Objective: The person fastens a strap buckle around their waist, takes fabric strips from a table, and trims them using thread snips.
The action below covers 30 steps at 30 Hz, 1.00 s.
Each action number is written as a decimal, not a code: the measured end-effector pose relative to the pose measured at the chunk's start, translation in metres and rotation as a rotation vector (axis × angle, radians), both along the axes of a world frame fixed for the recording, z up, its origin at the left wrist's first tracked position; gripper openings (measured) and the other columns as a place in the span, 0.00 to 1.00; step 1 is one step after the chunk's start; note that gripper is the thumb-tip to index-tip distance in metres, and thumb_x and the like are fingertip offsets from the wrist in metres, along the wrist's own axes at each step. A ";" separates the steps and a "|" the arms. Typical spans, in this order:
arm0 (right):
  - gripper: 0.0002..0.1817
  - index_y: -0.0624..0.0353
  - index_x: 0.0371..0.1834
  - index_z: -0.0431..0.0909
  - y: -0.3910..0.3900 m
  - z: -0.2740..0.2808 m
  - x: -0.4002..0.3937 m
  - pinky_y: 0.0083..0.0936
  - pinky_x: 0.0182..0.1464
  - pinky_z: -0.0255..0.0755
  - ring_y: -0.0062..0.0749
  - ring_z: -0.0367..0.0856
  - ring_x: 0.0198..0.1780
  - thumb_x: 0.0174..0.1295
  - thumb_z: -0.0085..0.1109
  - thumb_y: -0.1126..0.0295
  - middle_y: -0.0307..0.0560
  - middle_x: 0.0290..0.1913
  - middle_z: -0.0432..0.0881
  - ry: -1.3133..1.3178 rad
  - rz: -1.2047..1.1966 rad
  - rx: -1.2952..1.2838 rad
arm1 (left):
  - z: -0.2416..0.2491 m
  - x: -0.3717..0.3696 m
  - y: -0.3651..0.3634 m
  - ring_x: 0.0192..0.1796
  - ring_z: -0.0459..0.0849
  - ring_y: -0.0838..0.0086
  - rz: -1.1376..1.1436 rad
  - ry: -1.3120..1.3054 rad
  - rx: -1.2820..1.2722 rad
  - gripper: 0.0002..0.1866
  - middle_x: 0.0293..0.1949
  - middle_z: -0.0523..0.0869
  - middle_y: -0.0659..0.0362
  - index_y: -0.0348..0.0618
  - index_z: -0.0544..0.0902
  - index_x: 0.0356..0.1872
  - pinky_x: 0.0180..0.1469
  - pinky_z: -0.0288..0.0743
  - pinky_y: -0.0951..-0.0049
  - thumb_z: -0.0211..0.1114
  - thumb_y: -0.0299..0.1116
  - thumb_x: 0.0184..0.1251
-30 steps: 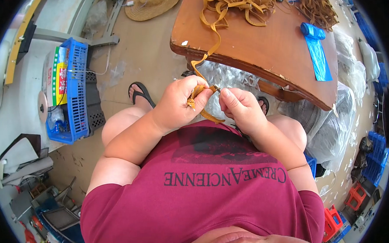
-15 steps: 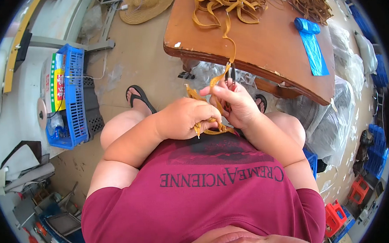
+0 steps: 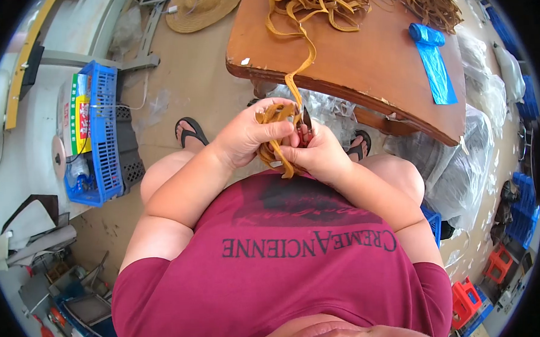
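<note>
My left hand (image 3: 249, 133) is closed around a bundle of tan straps (image 3: 272, 145), held in front of my shirt. Loops and ends of the straps stick out between its fingers. From the bundle one long strap (image 3: 306, 61) runs up over the table edge to a pile of the same straps (image 3: 329, 0). My right hand (image 3: 320, 154) grips small scissors (image 3: 306, 120) with red handles, their dark blades pointing up beside that strap. The two hands meet at the bundle, and the right fingers are partly hidden behind it.
In front of me stands a brown wooden table (image 3: 362, 62) with a chipped edge. On it lie a roll of blue plastic bags (image 3: 432, 65) and a darker brown strap pile (image 3: 431, 5). A blue crate (image 3: 103, 133) is at left, plastic-wrapped bundles (image 3: 463, 166) at right.
My left hand has turned and moved up, gathering the straps into a fuller bundle. The right hand has come down beside it, and the long strap has shifted left.
</note>
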State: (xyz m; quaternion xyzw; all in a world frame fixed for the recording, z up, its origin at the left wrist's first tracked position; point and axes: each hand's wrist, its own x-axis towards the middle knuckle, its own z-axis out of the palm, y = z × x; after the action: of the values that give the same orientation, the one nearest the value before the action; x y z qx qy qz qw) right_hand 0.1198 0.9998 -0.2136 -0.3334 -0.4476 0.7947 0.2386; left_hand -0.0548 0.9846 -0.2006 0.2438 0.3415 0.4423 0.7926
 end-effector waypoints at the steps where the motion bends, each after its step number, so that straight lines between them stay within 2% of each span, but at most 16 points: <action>1: 0.13 0.55 0.27 0.65 0.002 0.001 0.003 0.17 0.24 0.66 0.13 0.70 0.24 0.57 0.63 0.77 0.33 0.24 0.72 -0.033 0.067 0.003 | -0.002 0.000 -0.001 0.40 0.81 0.74 -0.023 -0.014 0.009 0.22 0.41 0.81 0.57 0.38 0.70 0.55 0.44 0.76 0.74 0.66 0.29 0.62; 2: 0.12 0.56 0.27 0.66 0.002 -0.001 0.002 0.17 0.24 0.66 0.13 0.70 0.24 0.57 0.63 0.76 0.33 0.24 0.72 -0.048 0.036 0.050 | -0.005 0.000 -0.001 0.40 0.81 0.74 -0.047 -0.029 0.017 0.22 0.42 0.81 0.57 0.38 0.69 0.55 0.45 0.76 0.74 0.67 0.29 0.62; 4: 0.11 0.57 0.28 0.67 0.000 -0.007 0.000 0.17 0.24 0.67 0.14 0.70 0.23 0.57 0.64 0.75 0.33 0.23 0.73 -0.079 -0.028 0.142 | -0.008 0.003 -0.003 0.40 0.81 0.76 -0.037 0.119 0.161 0.19 0.41 0.81 0.58 0.40 0.70 0.54 0.45 0.76 0.75 0.65 0.28 0.63; 6: 0.11 0.58 0.29 0.68 0.000 0.001 -0.002 0.17 0.25 0.67 0.14 0.70 0.24 0.56 0.65 0.74 0.33 0.23 0.73 -0.056 -0.034 0.111 | -0.008 0.007 -0.007 0.39 0.81 0.76 -0.015 0.268 0.308 0.18 0.40 0.81 0.58 0.42 0.71 0.54 0.44 0.76 0.76 0.63 0.28 0.64; 10: 0.11 0.58 0.31 0.70 0.009 0.016 0.010 0.17 0.26 0.66 0.14 0.70 0.26 0.57 0.65 0.72 0.33 0.25 0.73 -0.170 0.060 0.103 | -0.006 0.002 -0.004 0.37 0.79 0.79 0.034 0.299 0.171 0.16 0.38 0.80 0.61 0.42 0.72 0.53 0.42 0.75 0.78 0.62 0.30 0.66; 11: 0.11 0.59 0.30 0.70 0.009 0.014 0.010 0.17 0.26 0.64 0.14 0.67 0.25 0.62 0.59 0.64 0.33 0.24 0.71 -0.108 0.071 0.090 | -0.005 0.001 -0.004 0.36 0.79 0.80 0.035 0.333 0.180 0.16 0.36 0.80 0.62 0.41 0.72 0.52 0.41 0.75 0.78 0.62 0.31 0.66; 12: 0.17 0.60 0.30 0.71 0.009 0.011 0.011 0.18 0.26 0.61 0.15 0.64 0.24 0.67 0.53 0.57 0.33 0.23 0.69 -0.047 0.084 0.076 | -0.004 0.000 -0.004 0.36 0.78 0.80 0.037 0.367 0.189 0.15 0.35 0.79 0.63 0.41 0.72 0.52 0.40 0.74 0.78 0.62 0.31 0.67; 14: 0.24 0.59 0.27 0.70 0.013 0.016 0.018 0.17 0.23 0.54 0.15 0.58 0.21 0.70 0.44 0.48 0.32 0.20 0.64 0.028 0.095 -0.039 | -0.008 -0.007 -0.005 0.33 0.76 0.82 -0.015 0.387 0.297 0.24 0.32 0.78 0.64 0.42 0.65 0.62 0.36 0.72 0.80 0.61 0.31 0.67; 15: 0.32 0.59 0.26 0.70 0.014 0.018 0.020 0.16 0.21 0.47 0.16 0.54 0.19 0.70 0.33 0.41 0.31 0.17 0.61 0.001 0.149 -0.134 | -0.003 -0.007 -0.007 0.32 0.76 0.82 -0.002 0.423 0.336 0.27 0.31 0.77 0.64 0.43 0.62 0.65 0.36 0.72 0.81 0.61 0.30 0.67; 16: 0.31 0.59 0.26 0.71 0.016 0.020 0.021 0.16 0.22 0.48 0.16 0.54 0.19 0.70 0.35 0.42 0.31 0.18 0.61 -0.006 0.176 -0.141 | 0.003 -0.008 -0.008 0.32 0.76 0.82 0.010 0.459 0.375 0.31 0.31 0.77 0.64 0.44 0.59 0.68 0.35 0.71 0.81 0.60 0.30 0.67; 17: 0.30 0.58 0.26 0.71 0.018 0.023 0.023 0.16 0.23 0.49 0.16 0.54 0.20 0.70 0.37 0.42 0.30 0.18 0.60 -0.013 0.204 -0.148 | 0.010 -0.010 -0.006 0.31 0.75 0.83 -0.041 0.488 0.447 0.37 0.30 0.76 0.64 0.47 0.47 0.73 0.35 0.70 0.81 0.58 0.26 0.68; 20: 0.30 0.59 0.24 0.73 0.018 0.033 0.022 0.16 0.24 0.53 0.15 0.57 0.22 0.70 0.40 0.43 0.31 0.18 0.63 -0.084 0.269 -0.070 | 0.003 -0.012 -0.009 0.30 0.74 0.84 -0.012 0.457 0.694 0.35 0.31 0.76 0.65 0.47 0.52 0.73 0.35 0.70 0.83 0.56 0.22 0.68; 22: 0.30 0.59 0.23 0.73 0.018 0.033 0.024 0.15 0.25 0.54 0.15 0.59 0.23 0.70 0.40 0.44 0.31 0.19 0.65 -0.123 0.316 0.017 | 0.006 -0.021 -0.006 0.32 0.76 0.83 -0.200 0.542 0.659 0.31 0.33 0.79 0.65 0.47 0.59 0.70 0.36 0.70 0.81 0.55 0.19 0.67; 23: 0.29 0.60 0.24 0.73 0.017 0.032 0.023 0.15 0.24 0.51 0.14 0.57 0.22 0.70 0.41 0.45 0.31 0.18 0.63 -0.105 0.303 0.018 | 0.008 -0.023 -0.005 0.33 0.77 0.82 -0.294 0.582 0.639 0.30 0.34 0.80 0.65 0.47 0.63 0.69 0.37 0.71 0.80 0.54 0.18 0.66; 26: 0.28 0.61 0.25 0.73 0.013 0.031 0.023 0.15 0.21 0.46 0.13 0.53 0.19 0.70 0.42 0.46 0.30 0.18 0.61 -0.068 0.286 0.028 | 0.008 -0.012 -0.007 0.33 0.75 0.81 -0.126 0.550 0.736 0.22 0.35 0.79 0.63 0.40 0.71 0.62 0.35 0.69 0.81 0.54 0.18 0.66; 30: 0.28 0.60 0.25 0.73 0.012 0.037 0.022 0.15 0.21 0.47 0.13 0.53 0.19 0.70 0.42 0.46 0.30 0.17 0.61 -0.033 0.323 -0.039 | 0.009 -0.014 -0.006 0.33 0.75 0.82 -0.181 0.569 0.816 0.17 0.36 0.79 0.63 0.40 0.73 0.56 0.35 0.69 0.81 0.55 0.20 0.67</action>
State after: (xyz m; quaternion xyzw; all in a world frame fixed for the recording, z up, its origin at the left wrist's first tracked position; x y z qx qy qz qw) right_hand 0.1419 1.0118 -0.1765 -0.2746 -0.4837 0.8257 0.0939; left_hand -0.0684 0.9786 -0.1918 0.6733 0.3208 0.3854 0.5433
